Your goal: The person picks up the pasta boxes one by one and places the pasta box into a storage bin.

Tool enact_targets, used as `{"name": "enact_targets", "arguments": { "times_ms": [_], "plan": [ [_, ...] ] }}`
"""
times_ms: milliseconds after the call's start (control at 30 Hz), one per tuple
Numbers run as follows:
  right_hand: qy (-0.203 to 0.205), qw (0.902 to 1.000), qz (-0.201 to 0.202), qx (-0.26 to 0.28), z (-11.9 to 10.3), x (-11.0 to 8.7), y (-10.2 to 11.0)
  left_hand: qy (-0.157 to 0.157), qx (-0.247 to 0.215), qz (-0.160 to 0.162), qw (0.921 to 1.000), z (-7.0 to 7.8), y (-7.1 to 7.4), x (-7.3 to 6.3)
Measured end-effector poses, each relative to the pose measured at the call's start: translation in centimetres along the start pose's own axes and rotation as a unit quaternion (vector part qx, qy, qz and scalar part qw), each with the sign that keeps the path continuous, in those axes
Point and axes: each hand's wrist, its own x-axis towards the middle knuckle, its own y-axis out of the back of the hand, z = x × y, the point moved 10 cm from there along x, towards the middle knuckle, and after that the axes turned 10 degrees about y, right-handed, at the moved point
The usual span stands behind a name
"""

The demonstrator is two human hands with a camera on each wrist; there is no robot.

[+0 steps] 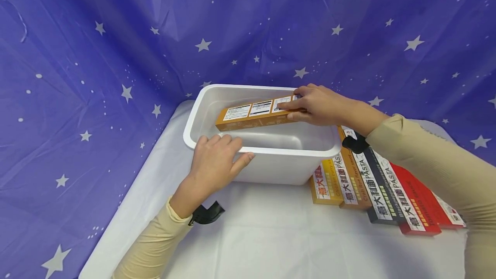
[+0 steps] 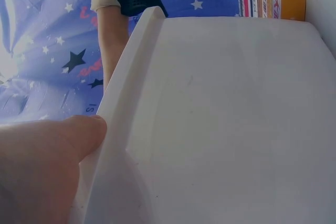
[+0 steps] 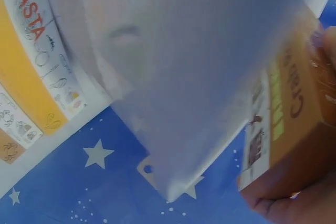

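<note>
An orange-brown pasta box (image 1: 255,113), labelled side up, is tilted inside the mouth of a white plastic bin (image 1: 267,167). My right hand (image 1: 315,106) grips its right end, thumb on the near side and fingers over the top. In the right wrist view the box (image 3: 294,114) shows "Crab" lettering beside the bin's blurred wall (image 3: 173,66). My left hand (image 1: 215,162) holds the bin's near rim toward its left end, fingers hooked over the edge. The thumb of the left hand (image 2: 47,156) lies along the outside of the rim (image 2: 123,82) in the left wrist view.
Right of the bin, several pasta boxes lie side by side: yellow (image 1: 327,184), orange-brown (image 1: 354,180), dark (image 1: 381,188) and red (image 1: 416,201). They rest on a white-covered table (image 1: 271,236). A blue-purple star-patterned curtain (image 1: 248,29) hangs behind and at the left.
</note>
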Motion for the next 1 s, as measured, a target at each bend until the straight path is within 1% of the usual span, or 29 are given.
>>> {"name": "enact_targets", "arguments": {
  "times_ms": [100, 200, 300, 533, 667, 800, 1000],
  "plan": [
    [-0.011, 0.9997, -0.02, -0.002, 0.1, 0.4, 0.2, 0.001, 0.004, -0.005, 1.0, -0.2, 0.0, 0.0],
    [-0.003, 0.9997, -0.025, 0.002, -0.1, 1.3, 0.6, 0.003, 0.005, -0.006, 1.0, -0.3, 0.1, 0.0],
    [0.009, 0.9994, -0.031, 0.015, -0.4, 2.3, 0.5, 0.005, 0.002, -0.008, 1.0, -0.4, 0.1, 0.0],
    [0.0, 0.9974, -0.058, 0.043, -0.7, 3.8, -1.0, -0.002, 0.006, -0.011, 0.9999, -0.1, -0.1, 0.1],
    [0.004, 0.9968, -0.068, 0.041, -1.0, 4.6, -1.9, -0.002, 0.002, -0.007, 1.0, 0.0, -0.1, 0.0],
    [0.011, 0.9963, -0.077, 0.037, -1.1, 5.2, -2.9, 0.001, -0.006, -0.01, 0.9999, 0.0, 0.0, -0.1],
    [0.027, 0.996, -0.066, 0.054, -1.2, 5.4, -3.9, -0.002, -0.005, -0.009, 0.9999, 0.1, 0.1, -0.1]
  ]
}}
